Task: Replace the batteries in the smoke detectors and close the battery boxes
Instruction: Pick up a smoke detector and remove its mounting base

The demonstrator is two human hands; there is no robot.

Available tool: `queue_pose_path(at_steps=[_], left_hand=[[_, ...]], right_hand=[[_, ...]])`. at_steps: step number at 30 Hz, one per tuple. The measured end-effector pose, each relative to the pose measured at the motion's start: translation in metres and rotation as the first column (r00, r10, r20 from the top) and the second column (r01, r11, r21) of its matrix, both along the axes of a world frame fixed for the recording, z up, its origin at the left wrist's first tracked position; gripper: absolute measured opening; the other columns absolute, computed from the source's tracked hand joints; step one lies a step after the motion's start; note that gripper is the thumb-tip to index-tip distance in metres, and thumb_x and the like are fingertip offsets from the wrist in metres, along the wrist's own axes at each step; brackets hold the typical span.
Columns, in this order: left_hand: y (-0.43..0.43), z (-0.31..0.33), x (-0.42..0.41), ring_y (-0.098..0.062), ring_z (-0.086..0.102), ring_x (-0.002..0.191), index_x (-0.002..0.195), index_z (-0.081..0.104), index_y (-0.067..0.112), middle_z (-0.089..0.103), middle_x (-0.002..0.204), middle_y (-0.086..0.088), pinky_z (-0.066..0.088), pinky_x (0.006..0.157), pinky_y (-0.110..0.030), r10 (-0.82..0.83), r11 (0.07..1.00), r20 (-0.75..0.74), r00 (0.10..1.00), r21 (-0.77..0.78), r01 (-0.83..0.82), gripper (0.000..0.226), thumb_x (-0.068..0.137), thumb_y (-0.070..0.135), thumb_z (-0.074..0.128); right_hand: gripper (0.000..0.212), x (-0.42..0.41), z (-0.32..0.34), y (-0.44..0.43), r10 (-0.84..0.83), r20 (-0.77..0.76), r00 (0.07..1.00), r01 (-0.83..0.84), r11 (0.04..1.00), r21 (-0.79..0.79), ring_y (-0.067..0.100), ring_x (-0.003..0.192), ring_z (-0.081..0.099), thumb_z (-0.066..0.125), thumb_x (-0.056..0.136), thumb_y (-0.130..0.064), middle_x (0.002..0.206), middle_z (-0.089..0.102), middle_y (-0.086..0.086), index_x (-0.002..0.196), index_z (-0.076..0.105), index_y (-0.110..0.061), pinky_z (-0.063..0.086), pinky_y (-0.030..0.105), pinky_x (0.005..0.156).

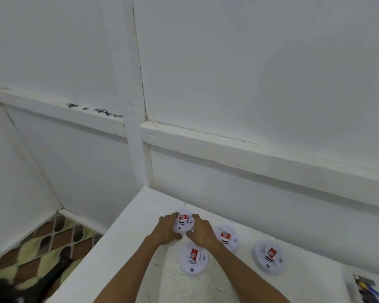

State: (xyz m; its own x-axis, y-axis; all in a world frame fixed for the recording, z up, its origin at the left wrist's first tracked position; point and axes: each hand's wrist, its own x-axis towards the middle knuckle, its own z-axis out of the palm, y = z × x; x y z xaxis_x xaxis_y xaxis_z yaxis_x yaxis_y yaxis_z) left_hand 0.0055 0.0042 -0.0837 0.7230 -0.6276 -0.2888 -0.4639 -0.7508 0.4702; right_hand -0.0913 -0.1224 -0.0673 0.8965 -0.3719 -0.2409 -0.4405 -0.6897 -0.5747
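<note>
Several round white smoke detectors lie face down on a white table (pixel 123 243), each with a red battery showing in its open box. My left hand (pixel 166 229) and my right hand (pixel 200 231) both grip the farthest detector (pixel 184 224) by its sides; its red battery (pixel 182 218) stands between my fingers. A second detector (pixel 193 258) lies just below my hands. A third detector (pixel 227 237) sits to the right, partly hidden behind my right hand. The fourth detector (pixel 268 256) lies farther right.
A white wall with a ledge (pixel 249 154) runs close behind the table. A small box of loose items (pixel 364 288) sits at the table's lower right. The table's left edge drops to a patterned floor (pixel 46 243).
</note>
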Motion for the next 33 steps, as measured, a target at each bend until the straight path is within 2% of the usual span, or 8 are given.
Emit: queue_pose_path(at_steps=[5, 10, 14, 18, 23, 27, 31, 33], left_hand=[[0.008, -0.005, -0.005, -0.028, 0.061, 0.124, 0.143, 0.055, 0.011, 0.065, 0.138, -0.01, 0.046, 0.105, -0.032, 0.079, 0.979, -0.038, 0.996, -0.185, -0.085, 0.067, 0.085, 0.029, 0.083], [0.011, -0.001, -0.014, -0.026, 0.057, 0.119, 0.151, 0.046, 0.019, 0.051, 0.135, -0.011, 0.044, 0.101, -0.024, 0.097, 0.918, -0.085, 0.992, -0.378, -0.123, 0.069, 0.093, 0.041, 0.074], [0.002, 0.019, -0.022, -0.024, 0.059, 0.115, 0.148, 0.05, 0.018, 0.05, 0.13, -0.009, 0.047, 0.1, -0.026, 0.102, 0.877, -0.065, 0.993, -0.466, -0.12, 0.063, 0.095, 0.043, 0.071], [-0.008, 0.044, -0.037, -0.018, 0.059, 0.106, 0.15, 0.046, 0.02, 0.044, 0.131, -0.003, 0.049, 0.096, -0.026, 0.135, 0.833, -0.09, 0.987, -0.529, -0.162, 0.067, 0.095, 0.049, 0.069], [-0.019, 0.03, -0.027, -0.009, 0.071, 0.095, 0.133, 0.062, 0.018, 0.065, 0.127, -0.011, 0.062, 0.089, -0.038, 0.091, 0.814, -0.065, 0.994, -0.57, -0.112, 0.081, 0.082, 0.08, 0.065], [-0.022, 0.069, -0.071, -0.013, 0.071, 0.099, 0.124, 0.07, 0.025, 0.071, 0.117, -0.003, 0.061, 0.089, -0.039, 0.043, 0.758, -0.03, 0.999, -0.651, -0.052, 0.053, 0.09, 0.065, 0.065], [-0.029, 0.09, -0.101, -0.017, 0.066, 0.108, 0.137, 0.061, 0.017, 0.059, 0.125, -0.004, 0.054, 0.083, -0.015, 0.001, 0.713, -0.065, 0.998, -0.699, -0.046, 0.045, 0.098, 0.04, 0.067], [-0.034, 0.093, -0.114, -0.016, 0.063, 0.113, 0.141, 0.056, 0.018, 0.055, 0.131, -0.004, 0.05, 0.084, -0.01, -0.013, 0.697, -0.11, 0.994, -0.714, -0.07, 0.041, 0.103, 0.031, 0.063]], right_hand=[[0.064, 0.004, -0.01, 0.002, -0.075, 0.044, 0.996, 0.072, 0.996, 0.055, 0.024, 0.112, 0.059, 0.073, 0.077, -0.015, 0.126, 0.059, 0.009, 0.136, 0.046, -0.015, 0.049, 0.026, 0.09], [0.067, -0.009, -0.007, -0.005, -0.165, 0.139, 0.976, 0.151, 0.982, 0.112, 0.026, 0.116, 0.054, 0.069, 0.079, -0.001, 0.126, 0.048, 0.012, 0.14, 0.046, -0.017, 0.044, 0.021, 0.092], [0.05, -0.023, 0.007, -0.011, -0.249, 0.305, 0.919, 0.217, 0.967, 0.134, 0.023, 0.107, 0.06, 0.068, 0.088, -0.009, 0.124, 0.049, 0.01, 0.134, 0.052, -0.018, 0.044, 0.017, 0.084], [0.044, -0.038, 0.027, -0.016, -0.264, 0.406, 0.875, 0.229, 0.964, 0.133, 0.022, 0.098, 0.062, 0.068, 0.091, -0.021, 0.121, 0.051, 0.008, 0.133, 0.054, -0.02, 0.05, 0.025, 0.086], [0.042, -0.061, 0.045, -0.024, -0.265, 0.498, 0.826, 0.226, 0.964, 0.138, 0.022, 0.093, 0.063, 0.066, 0.092, -0.021, 0.121, 0.051, 0.008, 0.132, 0.053, -0.022, 0.052, 0.029, 0.088], [0.039, -0.088, 0.058, -0.032, -0.261, 0.528, 0.808, 0.241, 0.964, 0.108, 0.02, 0.09, 0.059, 0.063, 0.094, -0.036, 0.115, 0.048, 0.003, 0.129, 0.052, -0.022, 0.046, 0.024, 0.08], [0.036, -0.113, 0.06, -0.043, -0.226, 0.562, 0.795, 0.247, 0.968, 0.041, 0.017, 0.082, 0.058, 0.058, 0.095, -0.048, 0.105, 0.055, 0.0, 0.116, 0.053, -0.019, 0.049, 0.029, 0.072], [0.039, -0.129, 0.061, -0.047, -0.227, 0.576, 0.785, 0.246, 0.968, 0.047, 0.015, 0.083, 0.06, 0.053, 0.095, -0.054, 0.104, 0.059, -0.002, 0.116, 0.053, -0.02, 0.051, 0.029, 0.07]])
